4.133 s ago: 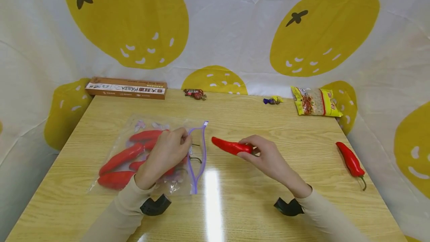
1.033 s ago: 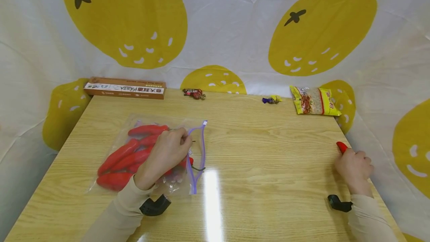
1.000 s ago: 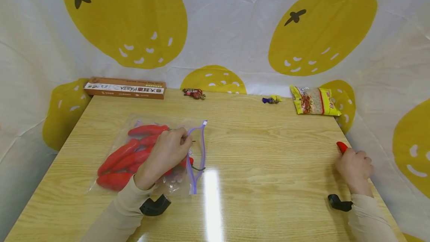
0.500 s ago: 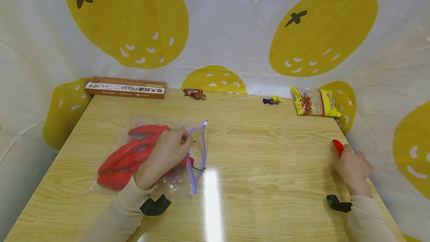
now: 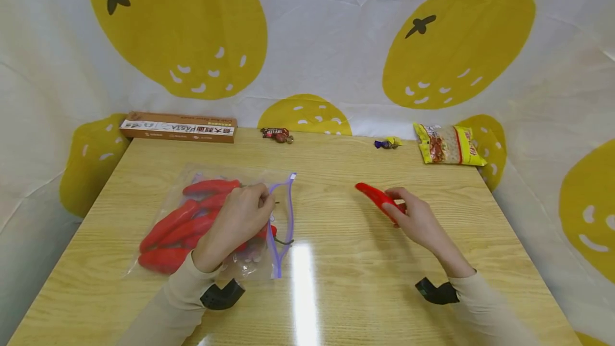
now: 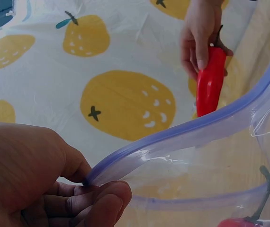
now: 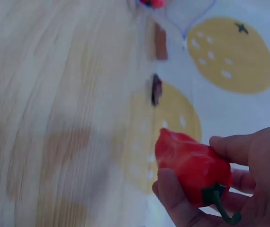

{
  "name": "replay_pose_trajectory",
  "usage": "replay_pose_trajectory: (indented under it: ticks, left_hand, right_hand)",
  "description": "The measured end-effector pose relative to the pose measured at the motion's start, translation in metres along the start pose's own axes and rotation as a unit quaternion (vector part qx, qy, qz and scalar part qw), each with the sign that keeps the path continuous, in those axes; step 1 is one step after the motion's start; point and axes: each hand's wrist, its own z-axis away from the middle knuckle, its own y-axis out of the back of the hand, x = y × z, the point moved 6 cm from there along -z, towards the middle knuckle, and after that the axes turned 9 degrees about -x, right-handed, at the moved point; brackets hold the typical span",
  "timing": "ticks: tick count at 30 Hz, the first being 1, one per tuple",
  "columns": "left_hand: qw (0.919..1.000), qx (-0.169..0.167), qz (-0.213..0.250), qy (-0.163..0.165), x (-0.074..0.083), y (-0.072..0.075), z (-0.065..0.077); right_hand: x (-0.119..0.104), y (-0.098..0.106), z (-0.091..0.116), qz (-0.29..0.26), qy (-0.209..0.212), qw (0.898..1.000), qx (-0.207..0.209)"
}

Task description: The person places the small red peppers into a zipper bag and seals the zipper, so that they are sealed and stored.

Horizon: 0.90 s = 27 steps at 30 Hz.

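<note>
My left hand (image 5: 240, 212) pinches the upper edge of a clear zip bag (image 6: 173, 135) with a purple seal, and its mouth gapes to the right. Inside the bag lie several red chili peppers (image 5: 175, 224); one green stem pokes out at the opening. My right hand (image 5: 418, 218) holds another red chili pepper (image 7: 192, 165) by its stem end, raised over the middle of the table, tip pointing left toward the bag. In the left wrist view that hand (image 6: 203, 35) and its pepper show beyond the bag's purple edge.
Along the back edge stand a brown pasta box (image 5: 178, 127), a small red-wrapped candy (image 5: 277, 134), a blue and yellow candy (image 5: 388, 143) and a yellow food packet (image 5: 449, 144). A white cloth with yellow fruit prints hangs behind the wooden table (image 5: 336, 303).
Earlier, the right hand put a pepper into the bag, then reached to the table's right side. Now it has lifted the last pepper there and carried it left. The left hand stays put.
</note>
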Motion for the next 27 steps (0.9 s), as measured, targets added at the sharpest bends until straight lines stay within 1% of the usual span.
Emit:
replay_pose_trajectory:
  ticks: [4,7,10,12,16,18,21,24,27]
  left_hand:
    - [1.0000,-0.001,0.003,0.000,0.000,-0.001,0.000]
    - [1.0000,-0.001,0.004,0.003,-0.001,-0.001,0.000]
    - [1.0000,-0.001,0.000,0.003,0.000,-0.001,0.000]
    - [1.0000,0.002,-0.005,0.000,0.001,0.000,0.000]
    - [0.9999,0.007,-0.012,-0.006,0.002,0.001,-0.001]
    - [0.9999,0.006,-0.013,-0.006,0.002,0.000,0.000]
    - [0.9999,0.001,-0.014,-0.004,0.002,-0.001,-0.001]
    - [0.9998,0.001,-0.021,-0.004,0.002,-0.001,-0.001]
    - [0.9997,0.000,-0.025,-0.005,0.002,-0.002,-0.001]
  right_hand:
    - [-0.041,-0.025,-0.007,-0.034,0.042,0.998,-0.022]
    - [-0.065,-0.038,-0.010,-0.048,0.072,0.996,-0.035]
    - [-0.083,-0.049,-0.012,-0.052,0.113,0.991,-0.044]
    - [-0.093,-0.056,-0.012,-0.060,0.143,0.986,-0.054]
    - [-0.107,-0.070,-0.014,-0.077,0.188,0.977,-0.070]
    - [-0.113,-0.077,-0.015,-0.069,0.204,0.974,-0.072]
    - [-0.123,-0.086,-0.016,-0.031,0.224,0.972,-0.067]
    - [-0.132,-0.094,-0.017,0.012,0.236,0.970,-0.060]
    - [-0.141,-0.101,-0.021,0.029,0.243,0.968,-0.058]
